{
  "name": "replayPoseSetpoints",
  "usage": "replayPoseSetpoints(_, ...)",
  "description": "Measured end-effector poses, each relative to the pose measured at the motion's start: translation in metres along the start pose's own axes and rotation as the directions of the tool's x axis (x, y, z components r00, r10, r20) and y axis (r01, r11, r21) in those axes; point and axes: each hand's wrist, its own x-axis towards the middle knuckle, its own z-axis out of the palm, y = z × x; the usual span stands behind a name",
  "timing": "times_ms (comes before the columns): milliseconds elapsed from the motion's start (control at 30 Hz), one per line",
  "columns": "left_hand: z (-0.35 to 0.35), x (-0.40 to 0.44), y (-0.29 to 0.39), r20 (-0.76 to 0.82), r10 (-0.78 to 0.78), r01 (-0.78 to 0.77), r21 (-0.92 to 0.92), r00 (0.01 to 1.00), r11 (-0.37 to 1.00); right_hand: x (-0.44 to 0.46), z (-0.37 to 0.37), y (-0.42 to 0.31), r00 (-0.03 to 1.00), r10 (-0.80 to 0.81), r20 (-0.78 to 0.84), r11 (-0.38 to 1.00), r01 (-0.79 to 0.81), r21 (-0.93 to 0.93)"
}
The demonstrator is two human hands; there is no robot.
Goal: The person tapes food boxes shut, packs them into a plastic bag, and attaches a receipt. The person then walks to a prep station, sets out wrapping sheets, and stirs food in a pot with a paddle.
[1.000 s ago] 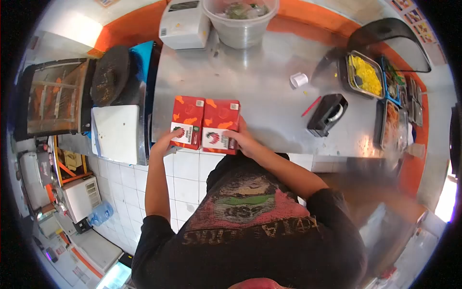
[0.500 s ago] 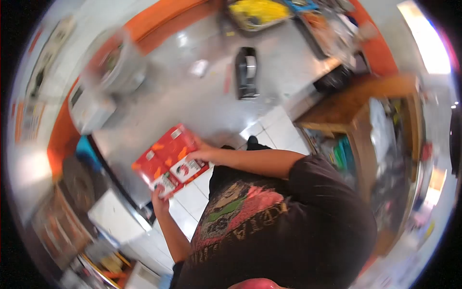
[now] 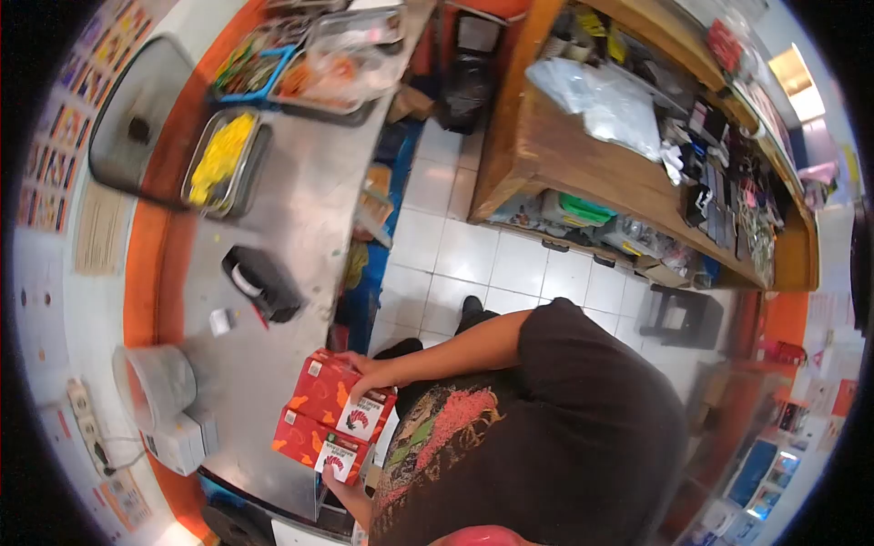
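Two red boxes with orange patches and white labels lie side by side at the metal table's front edge. My right hand (image 3: 366,371) is closed on the far box (image 3: 330,387), its thumb on top near the label. The near box (image 3: 305,440) is gripped at its lower corner by my left hand (image 3: 338,484), whose fingers underneath are hidden. Both boxes touch each other along their long sides. A black tape dispenser (image 3: 264,284) rests on the table beyond them, with a small white roll (image 3: 221,321) beside it.
Along the wall side of the metal table (image 3: 305,196) are a tray of yellow food (image 3: 223,164), a blue tray (image 3: 259,75), a clear bucket (image 3: 157,387) and a white machine (image 3: 177,444). A wooden shelf unit (image 3: 510,150) stands across the tiled floor (image 3: 469,257).
The view has turned to the right, bringing the wooden shelf and floor into sight. Both hands still hold the two boxes, which now appear lower and further left in view.
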Motion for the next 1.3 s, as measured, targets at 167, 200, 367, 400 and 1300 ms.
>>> replayPoseSetpoints(167, 0.168, 0.028, -0.062, 0.206, -0.081, 0.061, 0.101, 0.975, 0.993, -0.149, -0.142, -0.050, 0.976, -0.067, -0.209, 0.965, 0.116, 0.236)
replayPoseSetpoints(200, 0.214, 0.036, -0.068, 0.340, -0.110, 0.088, 0.079, 0.934, 0.993, -0.181, -0.167, -0.061, 0.956, -0.095, -0.278, 0.949, 0.171, 0.264)
replayPoseSetpoints(367, 0.395, 0.147, -0.149, 0.799, -0.352, 0.081, 0.360, 0.487, 0.929, -0.333, -0.255, -0.109, 0.722, -0.174, -0.669, 0.835, 0.469, 0.289)
replayPoseSetpoints(400, 0.446, 0.125, -0.150, 0.811, -0.335, 0.065, 0.348, 0.479, 0.935, -0.345, -0.280, -0.099, 0.658, -0.204, -0.725, 0.806, 0.533, 0.257)
replayPoseSetpoints(1300, 0.876, -0.015, -0.209, 0.898, -0.021, -0.813, 0.408, 0.439, 0.415, -0.571, -0.688, -0.079, -0.212, -0.593, -0.777, 0.764, -0.453, -0.460)
